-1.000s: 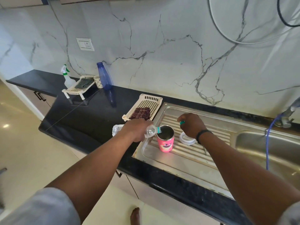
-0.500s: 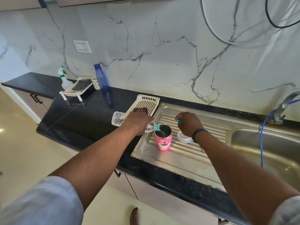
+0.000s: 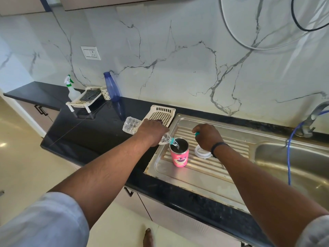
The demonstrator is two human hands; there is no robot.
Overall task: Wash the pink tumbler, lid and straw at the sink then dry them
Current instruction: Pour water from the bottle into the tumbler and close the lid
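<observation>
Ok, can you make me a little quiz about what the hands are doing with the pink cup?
1. True or false: the pink tumbler stands upright on the sink's ribbed drainboard.
2. Which hand tips the clear plastic bottle over the tumbler? A) left hand B) right hand
3. Fill in: the white lid lies on the drainboard, ____ the tumbler.

Key: 1 true; 2 A; 3 beside
</observation>
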